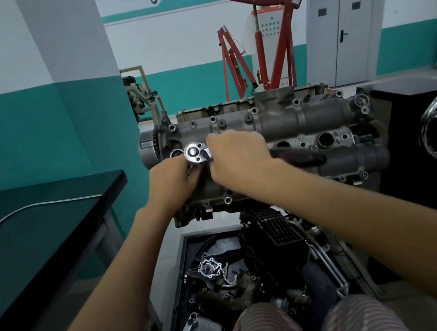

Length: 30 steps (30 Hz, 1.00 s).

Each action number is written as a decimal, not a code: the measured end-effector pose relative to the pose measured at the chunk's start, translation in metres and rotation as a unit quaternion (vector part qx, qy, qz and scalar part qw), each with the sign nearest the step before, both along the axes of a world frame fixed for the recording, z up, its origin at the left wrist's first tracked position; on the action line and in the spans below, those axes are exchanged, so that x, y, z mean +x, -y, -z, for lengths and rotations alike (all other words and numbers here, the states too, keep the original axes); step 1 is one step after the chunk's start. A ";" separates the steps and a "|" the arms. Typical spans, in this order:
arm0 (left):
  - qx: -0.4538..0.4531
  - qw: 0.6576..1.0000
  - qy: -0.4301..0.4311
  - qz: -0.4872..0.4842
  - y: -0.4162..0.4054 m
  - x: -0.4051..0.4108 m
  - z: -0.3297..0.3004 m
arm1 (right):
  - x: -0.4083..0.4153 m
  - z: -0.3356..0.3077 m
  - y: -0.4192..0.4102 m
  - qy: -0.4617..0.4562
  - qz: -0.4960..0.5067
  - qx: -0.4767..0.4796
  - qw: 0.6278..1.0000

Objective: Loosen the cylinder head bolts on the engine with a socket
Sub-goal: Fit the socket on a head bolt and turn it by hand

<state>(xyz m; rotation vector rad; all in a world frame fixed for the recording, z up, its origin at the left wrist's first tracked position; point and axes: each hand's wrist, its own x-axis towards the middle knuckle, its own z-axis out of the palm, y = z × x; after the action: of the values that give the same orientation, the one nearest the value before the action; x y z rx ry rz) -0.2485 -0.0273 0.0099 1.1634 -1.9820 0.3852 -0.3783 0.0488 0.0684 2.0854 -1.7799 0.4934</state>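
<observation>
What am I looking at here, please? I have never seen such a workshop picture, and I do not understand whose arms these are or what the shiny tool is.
There is one picture only, taken by a camera worn on a person's head, looking forward and down. The two bare arms are that person's own. In front stands a grey engine on a stand. The shiny tool is a ratchet wrench; its round head sits over the engine's top, near its left end. The left hand holds it just below the head; the right hand grips the handle. The socket beneath is hidden. Below lies a black tray of removed engine parts. A red engine crane stands behind.
</observation>
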 end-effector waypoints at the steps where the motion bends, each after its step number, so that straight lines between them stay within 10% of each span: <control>1: -0.003 1.000 0.003 0.004 0.001 0.001 0.002 | 0.005 0.011 -0.001 -0.012 0.007 -0.034 0.999; 4: 0.016 1.000 0.019 -0.001 -0.003 0.001 -0.001 | 0.016 0.030 -0.006 0.194 -0.068 0.137 0.969; 7: 0.036 0.999 0.033 -0.009 -0.006 0.002 -0.004 | 0.015 0.010 -0.008 0.554 -0.159 0.429 0.695; 8: 0.035 0.999 0.032 -0.007 -0.006 0.003 -0.004 | 0.010 0.005 -0.005 0.581 -0.146 0.443 0.667; 9: 0.029 0.999 0.032 -0.006 -0.005 0.003 -0.004 | 0.005 0.001 -0.002 0.550 -0.131 0.419 0.711; 11: 0.001 1.000 0.020 0.005 -0.003 0.003 -0.001 | -0.004 -0.002 0.003 0.315 -0.084 0.247 0.913; 13: -0.022 1.000 0.019 0.011 0.000 0.002 0.001 | -0.005 0.000 0.003 0.065 -0.032 0.035 0.997; 16: -0.001 1.000 0.020 -0.008 0.000 0.001 0.000 | 0.002 0.017 0.000 -0.055 -0.013 -0.076 0.996; 18: 0.010 1.000 0.015 -0.010 0.000 0.002 -0.001 | 0.009 0.026 -0.005 0.071 -0.043 0.046 0.995; 22: 0.034 0.997 0.066 -0.028 0.002 0.005 -0.004 | 0.013 0.008 -0.014 0.537 -0.175 0.418 0.711; 23: 0.029 0.997 0.064 -0.020 0.003 0.006 -0.002 | 0.007 0.003 -0.010 0.526 -0.158 0.412 0.727; 26: -0.001 0.999 0.032 -0.012 0.004 0.005 0.001 | -0.010 -0.012 -0.002 0.090 -0.078 0.158 0.980; 30: 0.005 0.999 0.028 -0.016 0.005 0.001 0.000 | -0.005 0.006 -0.005 -0.104 -0.010 -0.065 0.992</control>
<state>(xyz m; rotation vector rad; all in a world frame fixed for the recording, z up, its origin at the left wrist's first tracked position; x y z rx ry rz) -0.2470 -0.0321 0.0103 1.2024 -2.0186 0.4300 -0.3828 0.0537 0.0627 1.9879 -1.5673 0.3724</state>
